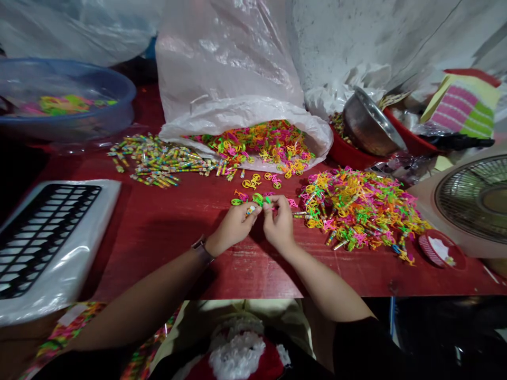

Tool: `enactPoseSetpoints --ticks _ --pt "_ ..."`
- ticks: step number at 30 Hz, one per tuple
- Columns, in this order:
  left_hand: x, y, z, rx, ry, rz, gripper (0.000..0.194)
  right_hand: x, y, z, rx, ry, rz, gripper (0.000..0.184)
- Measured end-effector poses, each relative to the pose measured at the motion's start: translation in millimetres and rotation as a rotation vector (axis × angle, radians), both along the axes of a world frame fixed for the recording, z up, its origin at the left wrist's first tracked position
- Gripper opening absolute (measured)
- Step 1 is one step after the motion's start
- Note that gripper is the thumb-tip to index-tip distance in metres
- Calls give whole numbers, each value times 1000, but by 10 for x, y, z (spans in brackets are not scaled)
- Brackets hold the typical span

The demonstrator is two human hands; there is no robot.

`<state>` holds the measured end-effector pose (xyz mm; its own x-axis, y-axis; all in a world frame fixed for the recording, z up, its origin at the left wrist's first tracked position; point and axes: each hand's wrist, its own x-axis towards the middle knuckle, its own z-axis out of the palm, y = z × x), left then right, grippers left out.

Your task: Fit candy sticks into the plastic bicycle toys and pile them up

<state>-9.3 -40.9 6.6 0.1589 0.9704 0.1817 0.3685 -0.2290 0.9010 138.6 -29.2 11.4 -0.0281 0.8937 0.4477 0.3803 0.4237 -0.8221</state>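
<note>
Over the middle of the red table, my left hand (pixel 234 224) is closed around a small patterned tube (pixel 251 210), largely covered by the fingers. Close beside it, my right hand (pixel 279 224) pinches a green plastic toy bicycle (pixel 257 199), whose wheels show between the two hands. Whether tube and bicycle are joined is hidden by my fingertips. Just beyond the hands lie a few loose toy bicycles, among them a yellow one (pixel 252 181). To the right is a heap of colourful toy bicycles (pixel 360 206), with patterned tubes mixed in.
A white plastic sack (pixel 233 63) spills toy bicycles at the back. Left of it lies a pile of patterned tubes (pixel 162 158), near a blue basin (pixel 114 87). A black rack (pixel 47 227) on plastic sits left; a fan (pixel 475 200), small basket (pixel 431 248) and metal bowl (pixel 370 121) stand right.
</note>
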Motion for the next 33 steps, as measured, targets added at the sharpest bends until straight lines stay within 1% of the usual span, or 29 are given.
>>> enactPoseSetpoints --ticks 2,5,8,12,17,20,22,23,24,25,26,27,28,29,30,31,32,33 --pt "-9 33 -11 7 -63 -7 35 -10 0 10 -10 53 21 9" --pt "-39 67 -3 47 -124 -51 39 27 46 68 -148 202 127 19" --pt "-61 59 23 71 -97 -57 38 83 95 134 -248 305 204 29" --pt "-76 29 40 57 -64 -34 39 116 125 148 -288 379 221 32" --pt "-97 18 39 78 -53 -15 39 132 158 67 -338 453 274 32" --pt "-89 6 70 52 -67 -12 41 94 175 35 -400 507 309 35" --pt "-86 1 103 40 -85 -44 43 92 194 73 -432 506 336 36" --pt "-90 3 119 38 -100 -59 42 126 210 121 -417 483 330 36" --pt "-101 12 131 36 -122 -65 41 196 233 192 -372 449 301 35" --pt "-117 26 138 33 -153 -57 40 310 262 283 -284 414 235 35" --pt "-140 48 140 27 -192 -30 40 465 296 391 -146 381 124 34" --pt "-167 76 136 20 -238 16 42 655 334 507 15 335 -18 35" --pt "-194 109 127 14 -281 72 42 860 372 623 240 296 -219 36" --pt "-219 145 112 14 -318 130 40 1060 406 729 490 209 -459 41" --pt "-239 180 93 23 -350 185 36 1228 432 813 655 45 -662 56" --pt "-251 214 70 32 -379 227 32 1343 447 868 791 -74 -825 67" --pt "-255 242 46 35 -407 251 29 1388 450 885 851 -171 -905 67" --pt "-252 265 20 30 -439 261 28 1360 440 863 847 -257 -885 59"
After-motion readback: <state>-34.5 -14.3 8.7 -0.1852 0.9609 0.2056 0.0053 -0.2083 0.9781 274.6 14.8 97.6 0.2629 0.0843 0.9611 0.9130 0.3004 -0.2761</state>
